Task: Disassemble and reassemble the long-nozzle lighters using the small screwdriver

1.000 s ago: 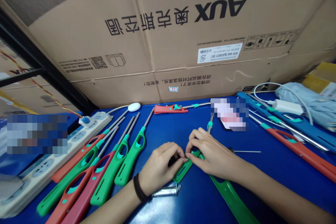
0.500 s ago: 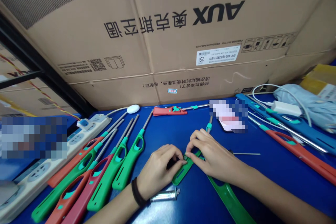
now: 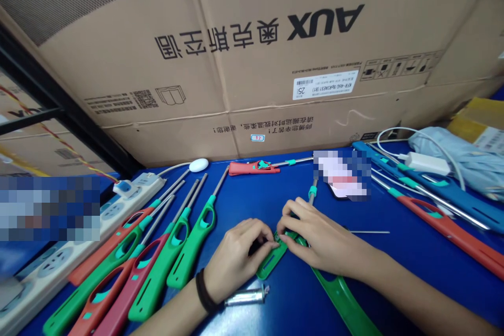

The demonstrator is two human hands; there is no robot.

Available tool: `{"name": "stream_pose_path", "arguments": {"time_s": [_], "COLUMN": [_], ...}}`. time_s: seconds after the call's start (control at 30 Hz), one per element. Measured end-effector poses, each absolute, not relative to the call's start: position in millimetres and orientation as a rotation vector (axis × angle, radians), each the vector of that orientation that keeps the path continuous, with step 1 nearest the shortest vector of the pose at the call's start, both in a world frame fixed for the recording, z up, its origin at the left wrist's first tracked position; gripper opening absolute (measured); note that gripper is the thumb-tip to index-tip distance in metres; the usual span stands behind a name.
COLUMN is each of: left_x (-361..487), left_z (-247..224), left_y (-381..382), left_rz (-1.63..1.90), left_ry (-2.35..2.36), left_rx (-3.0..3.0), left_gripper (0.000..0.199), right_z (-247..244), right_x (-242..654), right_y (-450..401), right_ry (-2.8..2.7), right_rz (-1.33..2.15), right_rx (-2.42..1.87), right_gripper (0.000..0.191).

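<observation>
A green lighter half-shell (image 3: 271,262) lies flat on the blue table between my hands. My left hand (image 3: 244,249) pinches its left edge, thumb and fingers closed. The fingertips of my right hand (image 3: 311,228) are pressed together at the shell's upper part; any small part between them is too small to make out. Under and beyond my right hand lies another green handle (image 3: 346,302), with a metal tube and teal collar (image 3: 313,190) at its far end. A silver cylinder (image 3: 246,295) rests beside my left wrist. A thin metal shaft (image 3: 370,231) sticks out right of my right hand.
Several assembled lighters (image 3: 191,252) and a power strip (image 3: 59,262) line the left. A red lighter (image 3: 254,168) and a phone (image 3: 340,176) lie at the back. Blue lighters (image 3: 464,199), a red one (image 3: 452,228) and a white adapter (image 3: 428,163) are right. A cardboard wall (image 3: 244,84) stands behind.
My right hand has shifted slightly down and left over the green shell. My left hand keeps its place, and the view has moved a little.
</observation>
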State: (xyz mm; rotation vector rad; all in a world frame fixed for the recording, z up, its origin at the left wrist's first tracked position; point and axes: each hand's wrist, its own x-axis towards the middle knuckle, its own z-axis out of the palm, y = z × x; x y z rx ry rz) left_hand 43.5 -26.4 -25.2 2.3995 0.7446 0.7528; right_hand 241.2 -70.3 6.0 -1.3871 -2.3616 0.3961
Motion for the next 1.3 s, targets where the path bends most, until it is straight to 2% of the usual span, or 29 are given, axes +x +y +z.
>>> {"name": "stream_pose_path", "arguments": {"time_s": [0.4,0.57,0.7,0.93,1.3], "left_x": [43.1,42.6,41.2,40.6,54.4], "left_z": [-22.2,-17.6,-10.0,0.3,38.7], "left_y": [-26.3,-25.4,-21.8,-16.6,0.7], "left_rz": [0.737,0.662,0.538,0.371,-0.107], "left_ry": [0.724,0.703,0.667,0.583,0.369], "left_rx": [2.403,2.464,2.521,2.659,2.891], "left_gripper": [0.002,0.007,0.012,0.011,0.016], "right_z": [-1.2,-2.4,-4.3,-6.2,-8.3], "right_x": [241.5,245.7,251.4,252.5,253.2], "right_y": [-66.4,-65.2,-66.4,-66.8,-65.0], "right_ry": [-2.281,-2.287,-2.300,-2.317,-2.319], "right_rz": [0.512,0.502,0.511,0.563,0.516], "right_rx": [-1.329,-1.332,-1.337,-1.321,-1.280], "right_gripper": [0.009,0.008,0.009,0.010,0.011]}}
